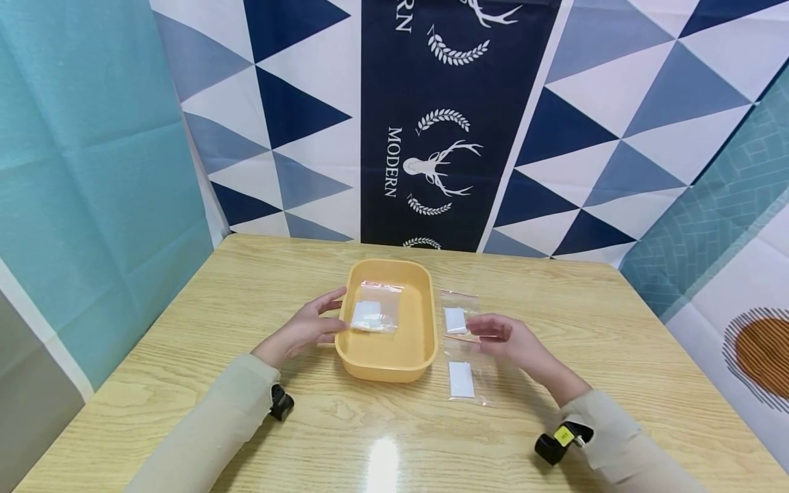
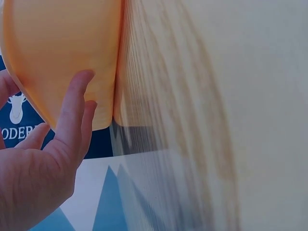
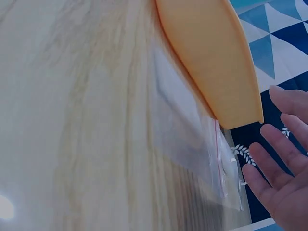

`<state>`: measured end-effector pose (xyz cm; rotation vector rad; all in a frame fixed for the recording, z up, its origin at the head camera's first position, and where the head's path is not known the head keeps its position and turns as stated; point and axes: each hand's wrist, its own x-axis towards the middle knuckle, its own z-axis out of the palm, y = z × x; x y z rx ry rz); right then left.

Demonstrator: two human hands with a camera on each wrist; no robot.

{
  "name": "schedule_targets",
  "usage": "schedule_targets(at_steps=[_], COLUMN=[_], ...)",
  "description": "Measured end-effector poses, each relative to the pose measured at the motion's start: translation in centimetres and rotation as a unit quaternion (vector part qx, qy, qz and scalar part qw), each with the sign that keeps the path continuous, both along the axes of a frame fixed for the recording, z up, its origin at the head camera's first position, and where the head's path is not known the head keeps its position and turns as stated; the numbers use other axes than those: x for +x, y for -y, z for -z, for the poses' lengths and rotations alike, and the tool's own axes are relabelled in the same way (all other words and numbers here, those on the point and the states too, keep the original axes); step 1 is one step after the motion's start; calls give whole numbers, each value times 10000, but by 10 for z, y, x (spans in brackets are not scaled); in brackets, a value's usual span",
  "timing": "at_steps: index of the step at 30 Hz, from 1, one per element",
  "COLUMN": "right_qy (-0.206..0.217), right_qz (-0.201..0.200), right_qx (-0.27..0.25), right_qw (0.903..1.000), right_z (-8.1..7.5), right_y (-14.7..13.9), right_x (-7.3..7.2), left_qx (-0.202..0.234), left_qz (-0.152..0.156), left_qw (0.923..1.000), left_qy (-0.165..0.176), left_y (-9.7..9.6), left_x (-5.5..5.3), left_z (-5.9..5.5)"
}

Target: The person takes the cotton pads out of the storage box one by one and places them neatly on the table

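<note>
A yellow-orange plastic basin stands on the table. Inside it lies a clear zip bag with a white piece in it. Against the basin's left side is my left hand, its fingers mostly straight along the outer wall. To the right of the basin are two more zip bags, a farther one and a nearer one, each holding a white rectangle. Just over where these two meet hovers my right hand, fingers loosely bent around nothing; the right wrist view shows them spread apart.
The wood-grain table reaches back to a patterned cloth. A teal cloth hangs at the left. Each wrist wears a black camera mount, such as the right one.
</note>
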<state>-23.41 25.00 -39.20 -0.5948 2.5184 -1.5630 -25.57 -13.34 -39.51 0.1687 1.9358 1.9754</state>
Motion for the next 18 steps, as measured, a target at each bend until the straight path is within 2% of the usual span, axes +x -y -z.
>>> schedule_targets(at_steps=[9, 18], right_qy=[300, 264], right_qz=[386, 627], right_qx=[-232, -239], right_qw=[9985, 9974], right_z=[-8, -21], right_y=[12, 27], right_x=[-5, -14], left_qx=[15, 83], left_qz=[3, 87], left_qw=[10000, 9999], left_qy=[-21, -29], left_y=[0, 1], left_x=[-1, -1], left_z=[1, 1])
